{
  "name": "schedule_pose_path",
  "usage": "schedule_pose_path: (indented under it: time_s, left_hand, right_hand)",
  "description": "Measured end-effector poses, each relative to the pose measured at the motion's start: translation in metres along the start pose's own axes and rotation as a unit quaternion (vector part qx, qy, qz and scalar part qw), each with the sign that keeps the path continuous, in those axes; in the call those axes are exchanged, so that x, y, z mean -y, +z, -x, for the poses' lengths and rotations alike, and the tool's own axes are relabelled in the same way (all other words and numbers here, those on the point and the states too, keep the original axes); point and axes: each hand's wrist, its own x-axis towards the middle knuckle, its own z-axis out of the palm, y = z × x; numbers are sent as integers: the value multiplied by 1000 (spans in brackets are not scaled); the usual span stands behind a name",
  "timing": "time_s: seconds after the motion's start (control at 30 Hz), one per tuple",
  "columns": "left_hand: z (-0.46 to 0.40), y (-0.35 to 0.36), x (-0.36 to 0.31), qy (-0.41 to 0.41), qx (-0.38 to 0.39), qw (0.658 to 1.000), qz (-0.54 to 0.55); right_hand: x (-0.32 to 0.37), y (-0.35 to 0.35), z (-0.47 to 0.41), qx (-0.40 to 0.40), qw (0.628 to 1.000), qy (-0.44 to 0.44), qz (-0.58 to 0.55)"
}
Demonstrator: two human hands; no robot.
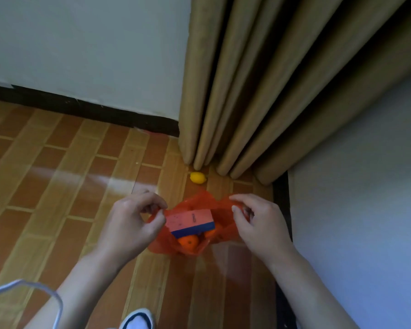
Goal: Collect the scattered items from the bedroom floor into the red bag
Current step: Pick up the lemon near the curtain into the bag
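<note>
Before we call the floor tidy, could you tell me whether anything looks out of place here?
Yes: a lemon lies on the floor by the curtain, outside the red bag. Both hands, left and right, hold the bag open; a box and oranges are already inside.

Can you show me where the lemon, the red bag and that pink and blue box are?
lemon [198,178]: head view, middle of its yellow skin.
red bag [223,216]: head view, far inner wall.
pink and blue box [188,218]: head view, its pink top face.
</note>
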Motion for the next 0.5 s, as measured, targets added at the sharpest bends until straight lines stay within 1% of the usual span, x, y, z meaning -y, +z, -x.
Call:
schedule_pose_path:
  time_s: [0.1,0.17,0.3,0.37,0.43,0.5]
  left_hand:
    - [-1,15,8,22,-22,999,-8]
    - [-2,26,17,37,-22,999,-32]
    - [1,48,32,37,-34,994,-98]
    - [4,63,34,46,-41,989,-134]
    - [7,82,41,56,-32,984,-163]
    - [12,99,51,55,-1,979,-194]
  right_hand:
    - [-3,3,-18,-26,999,-43,17]
    - [-5,8,-26,-33,997,-67,33]
    - [-21,35,-30,-4,988,-117,102]
    - [-29,48,-35,-6,980,-135,143]
    - [-33,60,-35,-3,973,-153,175]
    - [-33,72,-32,8,965,-174,197]
